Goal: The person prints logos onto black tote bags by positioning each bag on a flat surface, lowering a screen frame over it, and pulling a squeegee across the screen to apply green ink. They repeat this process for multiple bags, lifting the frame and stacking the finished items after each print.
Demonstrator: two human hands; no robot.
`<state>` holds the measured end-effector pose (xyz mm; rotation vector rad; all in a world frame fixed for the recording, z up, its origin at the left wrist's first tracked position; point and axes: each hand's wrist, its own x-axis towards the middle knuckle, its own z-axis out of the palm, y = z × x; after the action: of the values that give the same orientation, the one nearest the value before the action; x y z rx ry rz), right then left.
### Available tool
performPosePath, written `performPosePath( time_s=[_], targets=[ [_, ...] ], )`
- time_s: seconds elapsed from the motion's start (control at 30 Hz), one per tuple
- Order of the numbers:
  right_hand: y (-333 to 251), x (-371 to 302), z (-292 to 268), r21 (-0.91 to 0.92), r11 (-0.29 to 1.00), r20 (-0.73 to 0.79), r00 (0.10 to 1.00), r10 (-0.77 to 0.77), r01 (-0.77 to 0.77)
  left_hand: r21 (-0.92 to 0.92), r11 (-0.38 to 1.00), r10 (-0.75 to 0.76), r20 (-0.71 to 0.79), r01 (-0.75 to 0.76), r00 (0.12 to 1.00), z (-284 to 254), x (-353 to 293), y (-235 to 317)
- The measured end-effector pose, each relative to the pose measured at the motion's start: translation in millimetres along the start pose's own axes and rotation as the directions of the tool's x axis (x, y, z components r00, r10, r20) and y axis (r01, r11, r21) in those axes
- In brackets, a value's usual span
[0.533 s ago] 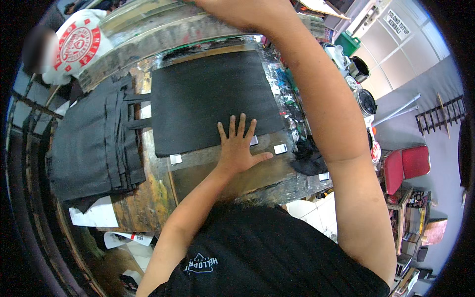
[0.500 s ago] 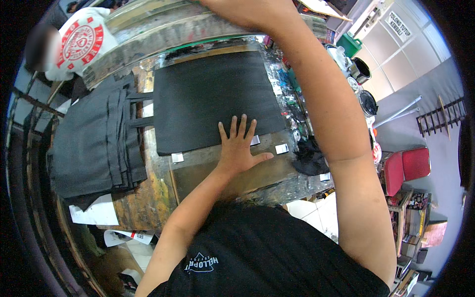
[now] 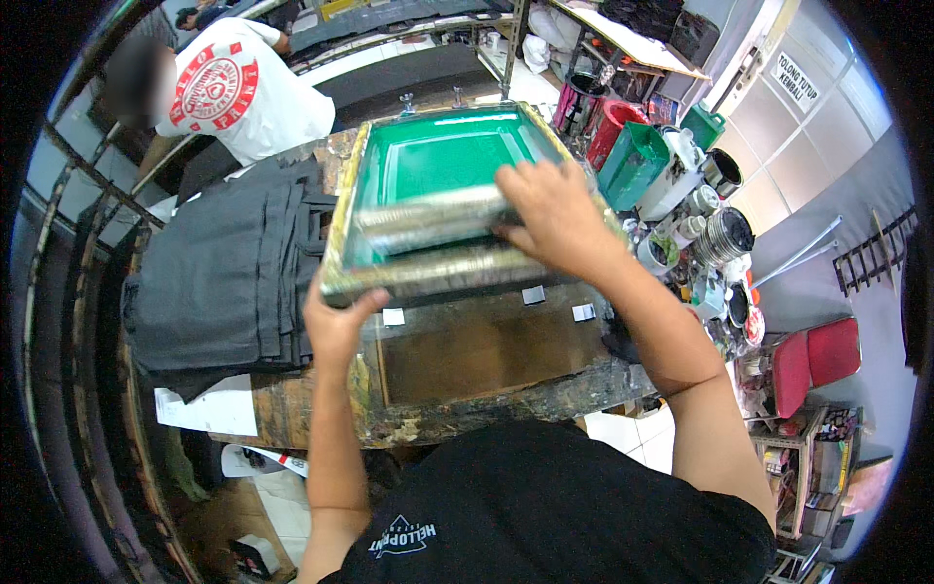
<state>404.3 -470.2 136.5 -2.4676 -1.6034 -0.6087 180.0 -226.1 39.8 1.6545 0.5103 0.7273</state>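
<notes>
Okay — your right hand (image 3: 556, 216) grips the squeegee (image 3: 428, 222), your left hand (image 3: 334, 323) clasps the near-left screen frame (image 3: 462, 269) corner — slack there could skew it.

Framed screen (image 3: 438, 156): green face, stained yellowish rim, over worktop (image 3: 292, 404). Long bar (image 3: 438, 216): blurred, crosswise over screen's near part

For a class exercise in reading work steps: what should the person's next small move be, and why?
Probably guide the blurred bar forward along the green screen. The right grip holds it crosswise over the screen's near part, most of the screen lies beyond it, and the left grip is at the near left corner of the frame.
</notes>
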Motion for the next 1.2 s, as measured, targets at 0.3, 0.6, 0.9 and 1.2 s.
performPosePath(
  time_s=[0.3, 0.6, 0.9, 1.2],
  targets=[
    [1, -31, 51, 0.176, 0.972, 0.228, 0.967, 0.116, -0.158, 0.685, 0.714, 0.210, -0.008, -0.148, 0.978, -3, -55, -108],
    [-34, -42, 77, 0.034, 0.994, 0.201, 0.975, 0.094, -0.103, 0.670, 0.719, 0.227, 0.022, -0.183, 0.974, -6, -56, -118],
    [76, 77, 192, 0.009, 0.999, -0.041, 0.998, 0.048, -0.048, 0.659, 0.734, 0.222, -0.004, -0.165, 0.975, -7, -58, -117],
    [161, 202, 245, 0.063, 0.993, 0.235, 0.969, 0.077, -0.095, 0.849, 0.513, 0.232, 0.004, -0.126, 0.973, -7, -57, -101]
  ],
)
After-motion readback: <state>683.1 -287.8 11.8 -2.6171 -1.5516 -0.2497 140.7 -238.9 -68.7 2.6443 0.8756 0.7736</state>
